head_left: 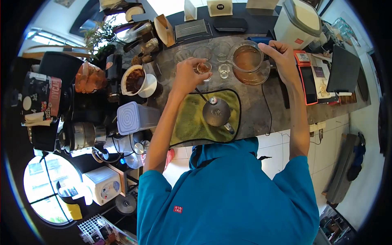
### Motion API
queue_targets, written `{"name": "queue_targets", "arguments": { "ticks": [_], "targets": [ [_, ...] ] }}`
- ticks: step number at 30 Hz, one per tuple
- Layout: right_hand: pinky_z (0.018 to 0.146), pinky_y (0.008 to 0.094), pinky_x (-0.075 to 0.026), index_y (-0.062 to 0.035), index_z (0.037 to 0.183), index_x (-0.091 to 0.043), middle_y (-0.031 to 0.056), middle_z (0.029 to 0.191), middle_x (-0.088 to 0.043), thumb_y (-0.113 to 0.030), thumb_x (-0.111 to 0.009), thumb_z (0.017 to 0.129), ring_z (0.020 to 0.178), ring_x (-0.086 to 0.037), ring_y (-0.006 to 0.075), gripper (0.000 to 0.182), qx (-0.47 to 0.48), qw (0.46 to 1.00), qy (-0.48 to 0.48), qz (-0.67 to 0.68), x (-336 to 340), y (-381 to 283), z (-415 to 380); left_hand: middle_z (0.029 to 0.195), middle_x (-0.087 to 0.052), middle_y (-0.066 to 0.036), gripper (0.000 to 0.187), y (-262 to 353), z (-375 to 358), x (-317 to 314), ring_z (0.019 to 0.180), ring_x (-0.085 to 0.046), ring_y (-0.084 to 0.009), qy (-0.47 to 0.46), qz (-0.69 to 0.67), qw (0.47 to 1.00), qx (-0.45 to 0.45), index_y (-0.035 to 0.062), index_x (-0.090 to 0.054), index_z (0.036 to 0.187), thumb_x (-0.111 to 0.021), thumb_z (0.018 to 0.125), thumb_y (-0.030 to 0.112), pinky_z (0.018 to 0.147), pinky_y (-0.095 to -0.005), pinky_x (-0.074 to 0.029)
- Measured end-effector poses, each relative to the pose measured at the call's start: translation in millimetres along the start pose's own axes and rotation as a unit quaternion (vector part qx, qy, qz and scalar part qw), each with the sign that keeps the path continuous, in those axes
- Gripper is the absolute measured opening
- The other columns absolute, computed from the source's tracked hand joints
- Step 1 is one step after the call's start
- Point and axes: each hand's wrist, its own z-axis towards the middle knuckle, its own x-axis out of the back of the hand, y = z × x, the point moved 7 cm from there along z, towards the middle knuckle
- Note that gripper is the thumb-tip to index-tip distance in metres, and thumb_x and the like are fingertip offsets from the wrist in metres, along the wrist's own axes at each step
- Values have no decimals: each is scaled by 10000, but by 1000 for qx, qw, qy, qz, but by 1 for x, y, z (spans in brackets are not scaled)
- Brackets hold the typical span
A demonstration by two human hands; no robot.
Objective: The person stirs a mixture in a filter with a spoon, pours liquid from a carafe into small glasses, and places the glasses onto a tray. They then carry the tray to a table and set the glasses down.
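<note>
My left hand [188, 78] has its thumb and fingers closed around a small glass [203, 68] with some brown liquid in it. A second small clear glass [223, 71] stands just right of it. My right hand [283, 61] grips the handle side of a glass carafe [248, 59], which holds brown liquid and is beside the small glasses. Several clear glass cups [221, 50] stand behind them. Nearer to me, a dark grey gooseneck kettle [216, 112] with a dial thermometer on its lid sits on a green cloth [185, 124].
At left are a dripper [133, 80] with a paper filter and wet grounds, and a lidded plastic container [130, 118]. A phone-like orange device [307, 79] and a dark tablet or folder [344, 70] lie at right. A white bin [297, 24] stands behind. A cable [265, 102] crosses the table.
</note>
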Motion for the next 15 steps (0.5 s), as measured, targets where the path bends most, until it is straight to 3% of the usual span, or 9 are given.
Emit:
{"name": "queue_targets", "arguments": {
  "ticks": [4,6,9,13,15],
  "targets": [
    [505,228,-168,-129,545,-416,-113,569,-322,-206,-703,852,540,-251,2,428,11,999,16,-29,19,2,-14,909,-665,-143,362,-11,12,-18,828,-675,-206,-71,103,992,22,24,-701,959,-818,644,160,717,-334,-543],
    [506,229,-169,-123,546,-417,-110,569,-322,-200,-706,849,541,-251,3,426,4,999,17,-30,23,0,-22,840,-668,-131,375,-3,13,-25,806,-656,-270,-46,261,964,-36,57,-702,910,-812,605,245,715,-394,-514],
    [508,233,-169,-112,547,-416,-105,570,-322,-187,-711,843,544,-254,4,424,-2,999,24,-35,31,-3,-33,801,-671,-112,420,-17,21,-42,882,-610,-289,-67,261,961,-54,51,-701,920,-814,587,282,815,-420,-483],
    [518,240,-168,-109,547,-409,-100,574,-311,-164,-718,835,550,-255,8,426,-22,998,44,-26,38,-1,-47,795,-674,-96,376,-29,24,-54,901,-604,-269,-94,277,956,-16,86,-705,909,-813,597,265,839,-408,-444],
    [523,239,-167,-108,547,-405,-99,576,-306,-153,-719,833,552,-253,10,427,-23,998,56,-27,44,3,-51,798,-679,-94,367,-24,22,-57,926,-589,-256,-86,357,929,-33,101,-709,914,-815,602,264,849,-397,-392]
  ]
}}
